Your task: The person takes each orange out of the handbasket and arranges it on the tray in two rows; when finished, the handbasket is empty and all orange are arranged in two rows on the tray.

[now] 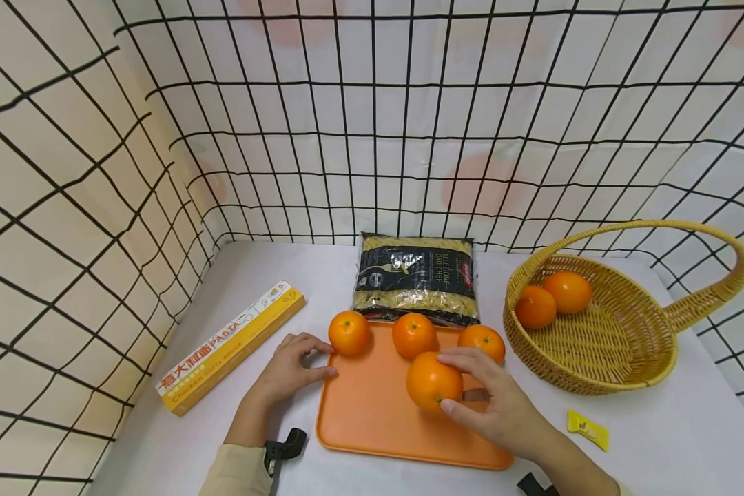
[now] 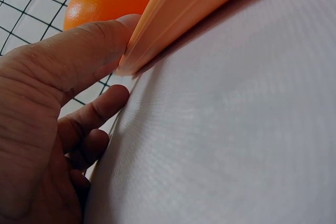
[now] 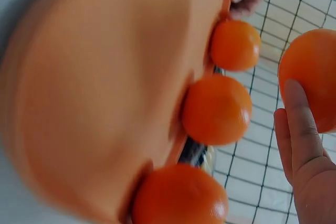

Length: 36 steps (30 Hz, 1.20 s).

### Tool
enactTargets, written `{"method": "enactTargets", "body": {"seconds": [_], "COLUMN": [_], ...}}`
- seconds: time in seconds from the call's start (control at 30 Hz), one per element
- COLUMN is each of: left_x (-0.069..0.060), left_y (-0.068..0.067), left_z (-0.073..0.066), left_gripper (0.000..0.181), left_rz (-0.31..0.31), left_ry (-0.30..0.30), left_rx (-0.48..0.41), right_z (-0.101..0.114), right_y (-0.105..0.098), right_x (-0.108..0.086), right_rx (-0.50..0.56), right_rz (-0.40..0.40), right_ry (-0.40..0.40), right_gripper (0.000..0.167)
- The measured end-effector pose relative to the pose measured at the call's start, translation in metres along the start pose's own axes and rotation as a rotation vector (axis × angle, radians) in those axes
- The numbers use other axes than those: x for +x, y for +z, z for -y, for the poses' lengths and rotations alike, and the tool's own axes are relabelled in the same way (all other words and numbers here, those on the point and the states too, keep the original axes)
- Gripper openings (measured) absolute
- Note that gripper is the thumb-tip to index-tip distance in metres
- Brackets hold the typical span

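My right hand (image 1: 502,406) grips an orange (image 1: 432,381) between thumb and fingers, above the orange tray (image 1: 378,427). In the right wrist view this orange (image 3: 312,77) appears apart from the tray surface. Along the tray's far side sit three more oranges: left (image 1: 349,333), middle (image 1: 414,335) and right (image 1: 481,342). My left hand (image 1: 291,365) touches the tray's left rim with thumb and forefinger. The left wrist view shows the thumb against the tray's edge (image 2: 173,19), with the other fingers loosely bent beside it.
A wicker basket (image 1: 620,337) with a tall handle stands right, holding two oranges (image 1: 567,292). Behind the tray lies a bag of pasta (image 1: 415,275). A yellow pasta box (image 1: 232,348) lies left, a small yellow packet (image 1: 587,430) right. Black wire mesh (image 1: 372,131) surrounds the table.
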<state>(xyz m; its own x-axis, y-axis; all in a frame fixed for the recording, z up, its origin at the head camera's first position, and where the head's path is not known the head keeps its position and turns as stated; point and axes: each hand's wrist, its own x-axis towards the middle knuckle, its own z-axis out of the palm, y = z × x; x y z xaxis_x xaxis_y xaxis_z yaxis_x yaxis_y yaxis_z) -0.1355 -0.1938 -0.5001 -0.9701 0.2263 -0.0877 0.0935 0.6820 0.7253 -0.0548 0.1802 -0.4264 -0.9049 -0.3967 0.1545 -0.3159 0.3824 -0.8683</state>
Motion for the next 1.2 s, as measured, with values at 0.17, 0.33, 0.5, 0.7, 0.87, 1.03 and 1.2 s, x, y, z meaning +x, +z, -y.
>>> {"method": "enactTargets", "body": {"seconds": [0.17,0.33,0.5,0.7,0.87,1.03,1.2], "left_x": [0.0,0.001,0.0,0.0,0.0,0.0,0.0], "left_y": [0.0,0.001,0.001,0.0,0.001,0.001,0.0], "left_z": [-0.001,-0.001,-0.001,-0.001,-0.002,-0.003,-0.003], "left_gripper": [0.032,0.032,0.032,0.031,0.03,0.03,0.03], "left_rz": [-0.005,-0.004,0.0,-0.007,-0.012,-0.009,-0.008], "left_ry": [0.006,0.012,0.011,0.002,-0.011,-0.013,-0.005], "left_rx": [0.01,0.008,0.014,0.018,0.023,0.017,0.009], "right_z": [-0.002,-0.002,0.002,0.006,0.009,0.009,0.01], "right_y": [0.018,0.035,0.052,0.073,0.088,0.101,0.108], "right_x": [0.003,0.009,0.016,0.024,0.033,0.039,0.044], "right_rx": [0.057,0.117,0.158,0.163,0.111,0.093,0.075], "right_rz": [0.055,0.138,0.217,0.268,0.282,0.282,0.302], "right_ry": [0.038,0.091,0.195,0.191,0.179,0.182,0.208], "right_gripper": [0.053,0.052,0.051,0.05,0.05,0.049,0.048]}}
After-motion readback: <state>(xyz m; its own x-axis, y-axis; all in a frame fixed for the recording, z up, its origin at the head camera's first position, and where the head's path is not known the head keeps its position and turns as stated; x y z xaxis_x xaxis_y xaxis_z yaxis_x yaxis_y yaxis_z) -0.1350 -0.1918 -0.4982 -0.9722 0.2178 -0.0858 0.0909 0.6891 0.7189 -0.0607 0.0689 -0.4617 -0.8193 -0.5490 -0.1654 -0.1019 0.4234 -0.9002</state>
